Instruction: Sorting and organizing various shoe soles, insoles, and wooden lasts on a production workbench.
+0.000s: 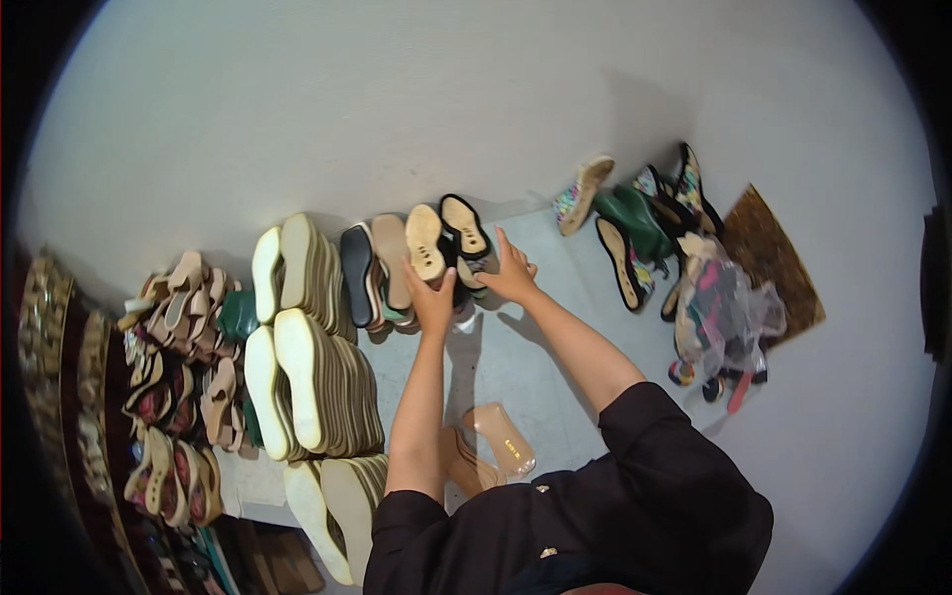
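Note:
My left hand [433, 299] grips the near end of a tan wedge sole [424, 238] that leans toward the wall, with fingers on one side and thumb on the other. Just right of it, my right hand [511, 276] is spread open beside a black-edged wedge sole [463, 223]. Its thumb reaches toward a small patterned wedge [472, 273] under that sole; whether they touch is unclear. To the left of my left hand stand a beige sole stack [391, 273] and a black sole stack [357, 273].
Tall stacks of cream soles [322, 387] fill the table's left part. Finished wedge sandals [188, 307] crowd farther left. Transparent-covered tan pieces [506, 441] lie near my body. Patterned wedges [622, 263], green wedges [635, 220], a plastic bag [729, 307] and a brown board [773, 263] occupy the right.

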Action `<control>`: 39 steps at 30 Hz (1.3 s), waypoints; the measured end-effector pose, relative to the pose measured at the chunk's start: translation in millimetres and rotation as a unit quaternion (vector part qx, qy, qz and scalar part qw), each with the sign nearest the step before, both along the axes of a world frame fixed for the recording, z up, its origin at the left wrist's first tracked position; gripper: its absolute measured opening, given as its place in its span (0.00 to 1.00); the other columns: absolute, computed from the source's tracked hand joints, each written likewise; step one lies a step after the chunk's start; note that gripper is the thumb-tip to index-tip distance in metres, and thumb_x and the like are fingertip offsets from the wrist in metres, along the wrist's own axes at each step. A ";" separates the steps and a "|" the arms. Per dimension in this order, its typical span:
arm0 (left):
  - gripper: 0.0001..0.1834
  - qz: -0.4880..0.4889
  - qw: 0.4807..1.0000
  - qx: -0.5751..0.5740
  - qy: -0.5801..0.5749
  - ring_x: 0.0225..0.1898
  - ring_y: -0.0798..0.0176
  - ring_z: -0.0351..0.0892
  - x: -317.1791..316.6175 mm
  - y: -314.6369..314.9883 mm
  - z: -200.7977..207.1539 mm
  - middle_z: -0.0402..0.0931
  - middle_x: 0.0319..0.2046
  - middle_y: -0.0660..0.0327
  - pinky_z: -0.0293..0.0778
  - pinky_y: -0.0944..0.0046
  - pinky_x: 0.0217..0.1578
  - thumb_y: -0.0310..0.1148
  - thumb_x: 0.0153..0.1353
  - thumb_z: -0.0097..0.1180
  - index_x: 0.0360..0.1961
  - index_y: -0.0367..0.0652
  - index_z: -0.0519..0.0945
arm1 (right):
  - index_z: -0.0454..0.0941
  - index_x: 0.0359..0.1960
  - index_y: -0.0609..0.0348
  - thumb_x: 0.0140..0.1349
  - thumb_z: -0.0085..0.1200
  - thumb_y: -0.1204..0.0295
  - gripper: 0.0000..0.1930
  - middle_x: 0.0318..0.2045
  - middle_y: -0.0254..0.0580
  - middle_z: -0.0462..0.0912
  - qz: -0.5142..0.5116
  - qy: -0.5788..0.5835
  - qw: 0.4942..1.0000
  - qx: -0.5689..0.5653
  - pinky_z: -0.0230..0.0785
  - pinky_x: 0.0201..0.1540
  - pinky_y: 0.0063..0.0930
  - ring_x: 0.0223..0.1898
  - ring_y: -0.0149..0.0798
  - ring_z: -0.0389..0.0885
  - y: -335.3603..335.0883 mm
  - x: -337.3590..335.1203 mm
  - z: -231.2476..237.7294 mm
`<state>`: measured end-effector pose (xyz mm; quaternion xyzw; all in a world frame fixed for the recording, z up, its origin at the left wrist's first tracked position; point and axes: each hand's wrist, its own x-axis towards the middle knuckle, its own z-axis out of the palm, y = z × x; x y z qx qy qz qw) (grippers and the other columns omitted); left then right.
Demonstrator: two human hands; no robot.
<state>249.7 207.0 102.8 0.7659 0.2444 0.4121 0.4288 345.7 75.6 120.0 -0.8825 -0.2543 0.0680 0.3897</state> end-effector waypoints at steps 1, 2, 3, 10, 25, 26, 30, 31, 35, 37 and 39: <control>0.49 0.002 1.000 0.014 0.012 0.65 0.45 0.51 -1.3 -2.9 2.3 0.51 0.63 0.41 0.49 0.55 0.62 0.39 0.49 0.64 0.65 0.34 0.48 | 0.41 0.67 0.41 0.42 0.61 0.57 0.51 0.60 0.44 0.60 -0.016 -0.012 1.000 0.020 0.47 0.56 0.56 0.62 0.49 0.56 -8.7 -6.6 -3.1; 0.48 -0.002 1.000 0.015 0.002 0.65 0.45 0.50 -4.4 -7.4 7.2 0.51 0.63 0.42 0.49 0.55 0.62 0.39 0.50 0.63 0.65 0.35 0.48 | 0.44 0.67 0.42 0.43 0.61 0.59 0.49 0.60 0.44 0.61 -0.033 -0.025 0.999 0.035 0.48 0.56 0.54 0.61 0.49 0.57 -18.3 -14.0 -6.2; 0.47 -0.004 1.000 0.015 -0.008 0.65 0.46 0.49 -7.0 -13.4 11.5 0.50 0.63 0.43 0.48 0.55 0.63 0.39 0.50 0.63 0.65 0.35 0.49 | 0.47 0.66 0.43 0.43 0.60 0.60 0.47 0.59 0.45 0.61 -0.049 -0.039 0.997 0.049 0.48 0.56 0.52 0.61 0.48 0.57 -27.9 -21.9 -9.5; 0.36 0.012 0.998 0.014 -0.061 0.65 0.45 0.50 -29.0 -73.4 12.8 0.55 0.61 0.44 0.49 0.53 0.62 0.34 0.54 0.58 0.62 0.37 0.57 | 0.60 0.59 0.47 0.45 0.57 0.67 0.35 0.55 0.45 0.65 -0.072 -0.095 0.987 0.106 0.54 0.55 0.47 0.56 0.48 0.62 -87.2 -69.9 -33.5; 0.25 -0.113 0.992 -0.053 0.011 0.62 0.47 0.55 -124.4 -199.7 -69.6 0.64 0.56 0.50 0.45 0.48 0.61 0.34 0.58 0.52 0.56 0.38 0.66 | 0.75 0.42 0.52 0.46 0.55 0.72 0.18 0.45 0.42 0.73 -0.102 -0.150 0.979 0.094 0.57 0.53 0.40 0.50 0.45 0.69 -230.4 -154.2 -69.4; 0.22 -0.102 0.993 -0.036 0.038 0.62 0.48 0.56 -129.7 -203.6 -74.5 0.65 0.56 0.52 0.43 0.45 0.60 0.36 0.58 0.52 0.53 0.41 0.69 | 0.75 0.43 0.52 0.46 0.54 0.72 0.18 0.45 0.42 0.73 -0.108 -0.134 0.982 0.079 0.57 0.53 0.40 0.51 0.45 0.69 -238.4 -157.9 -69.1; 0.10 -0.060 0.985 0.005 0.162 0.62 0.53 0.55 -135.6 -207.1 -91.6 0.67 0.54 0.59 0.37 0.37 0.57 0.40 0.57 0.54 0.38 0.50 0.79 | 0.73 0.46 0.51 0.45 0.54 0.73 0.21 0.48 0.43 0.73 -0.080 -0.074 0.993 0.039 0.58 0.52 0.39 0.52 0.46 0.69 -250.8 -147.1 -52.1; 0.10 -0.056 0.985 0.003 0.162 0.62 0.53 0.55 -132.6 -207.9 -95.2 0.67 0.54 0.59 0.37 0.37 0.57 0.40 0.57 0.54 0.38 0.50 0.79 | 0.73 0.46 0.51 0.45 0.54 0.73 0.21 0.48 0.43 0.73 -0.076 -0.074 0.994 0.037 0.58 0.52 0.39 0.52 0.46 0.69 -252.4 -139.8 -50.5; 0.09 -0.036 0.987 0.017 0.157 0.63 0.55 0.54 -114.9 -214.5 -79.1 0.69 0.53 0.64 0.36 0.35 0.56 0.44 0.53 0.58 0.28 0.53 0.81 | 0.69 0.51 0.53 0.45 0.55 0.73 0.26 0.51 0.46 0.70 -0.043 -0.125 0.989 -0.058 0.58 0.54 0.40 0.53 0.48 0.68 -260.1 -90.8 -49.6; 0.09 -0.027 0.985 0.029 0.168 0.63 0.55 0.53 -111.7 -216.1 -70.7 0.68 0.53 0.65 0.36 0.35 0.55 0.45 0.52 0.60 0.27 0.54 0.80 | 0.68 0.52 0.54 0.45 0.55 0.72 0.27 0.52 0.48 0.69 -0.042 -0.127 0.987 -0.083 0.58 0.56 0.39 0.53 0.49 0.68 -259.1 -61.0 -50.3; 0.10 -0.030 0.986 0.032 0.158 0.62 0.56 0.54 -107.9 -216.4 -58.1 0.68 0.53 0.66 0.36 0.36 0.55 0.45 0.50 0.61 0.29 0.54 0.80 | 0.66 0.53 0.54 0.43 0.57 0.72 0.30 0.53 0.52 0.67 -0.105 -0.096 0.987 -0.079 0.56 0.57 0.41 0.55 0.52 0.65 -253.4 -27.2 -50.7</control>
